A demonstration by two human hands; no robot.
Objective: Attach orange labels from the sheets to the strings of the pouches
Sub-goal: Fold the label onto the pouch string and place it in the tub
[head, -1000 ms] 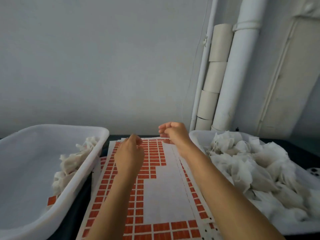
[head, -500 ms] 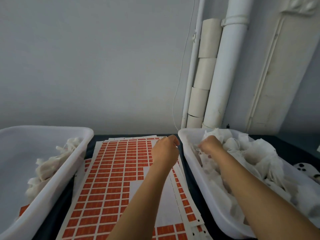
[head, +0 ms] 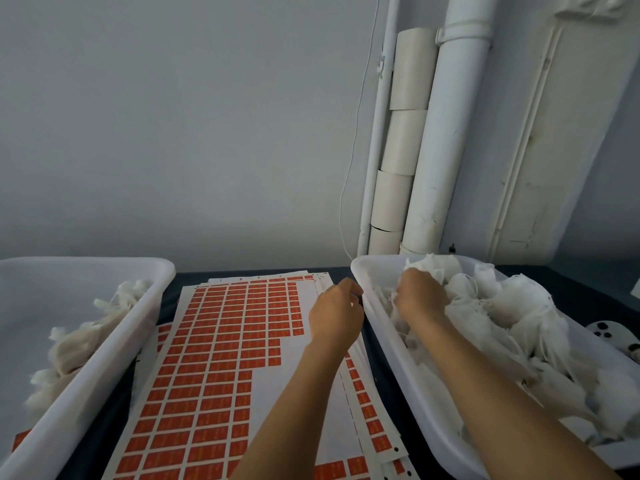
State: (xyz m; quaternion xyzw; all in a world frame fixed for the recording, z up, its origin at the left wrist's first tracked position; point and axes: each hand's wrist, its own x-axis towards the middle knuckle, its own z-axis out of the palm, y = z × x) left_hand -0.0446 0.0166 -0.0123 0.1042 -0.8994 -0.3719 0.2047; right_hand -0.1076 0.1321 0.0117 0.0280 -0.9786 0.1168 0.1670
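Two tubs flank the label sheets [head: 221, 358] so supply and done piles stay apart. Right hand [head: 420, 297] digs into pouches [head: 512, 306] in right tub [head: 367, 296], grasp hidden, can't tell; left hand [head: 334, 315] hangs loosely curled and empty above the sheets' right edge, probably waiting for a string.

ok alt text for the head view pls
A person's right hand reaches into the right tub of white pouches, while the left hand hovers, fingers curled, over the orange label sheets; another tub sits left.
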